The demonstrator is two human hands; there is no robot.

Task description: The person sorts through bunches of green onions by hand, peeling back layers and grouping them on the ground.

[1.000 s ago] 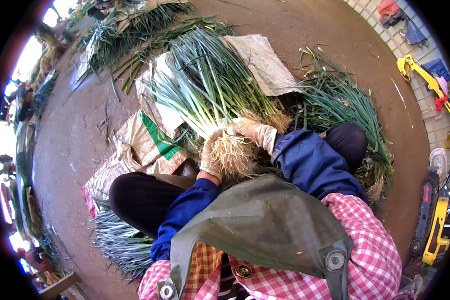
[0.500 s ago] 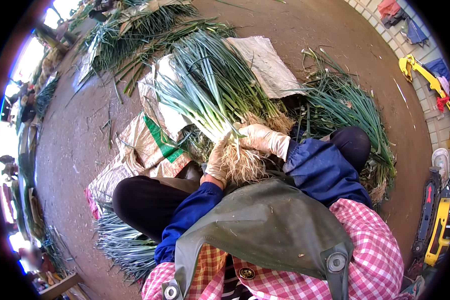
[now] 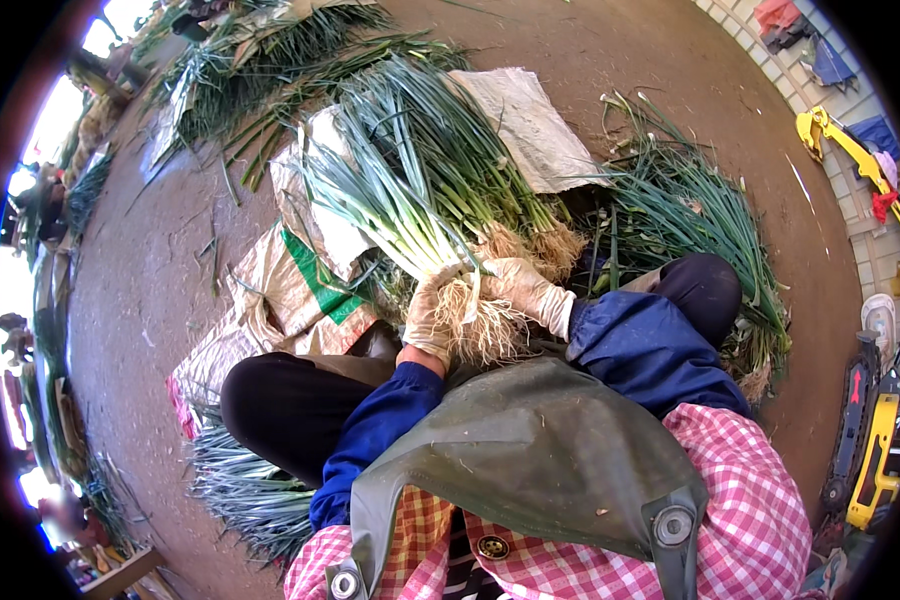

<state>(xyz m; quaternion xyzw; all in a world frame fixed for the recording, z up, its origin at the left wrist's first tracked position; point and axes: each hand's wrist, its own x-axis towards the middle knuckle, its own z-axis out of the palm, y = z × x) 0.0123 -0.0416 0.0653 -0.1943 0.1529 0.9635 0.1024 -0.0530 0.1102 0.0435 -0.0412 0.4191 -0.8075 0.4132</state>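
In front of my lap a bunch of green onions (image 3: 395, 225) slants up and away, its pale stems near me and its hairy roots (image 3: 490, 335) hanging between my wrists. My left hand (image 3: 430, 318), in a dirty cream glove, is wrapped round the stem bases from the left. Gloved the same way, my right hand (image 3: 530, 293) grips the bunch from the right, just above the roots; some of its fingertips are hidden. Right behind lie more green onions (image 3: 470, 165), root ends toward me, on a pale woven sack (image 3: 535, 130).
Another green onion heap (image 3: 690, 215) lies by my right knee, and one (image 3: 245, 490) by my left. A crumpled sack with a green stripe (image 3: 320, 285) is at left. More onions (image 3: 260, 75) lie far left. Yellow-and-black equipment (image 3: 875, 465) stands along the right edge.
My right hand has shifted slightly down and right along the stem bases, and my left hand slightly left. The roots are spread a little wider; both hands stay on the bunch.
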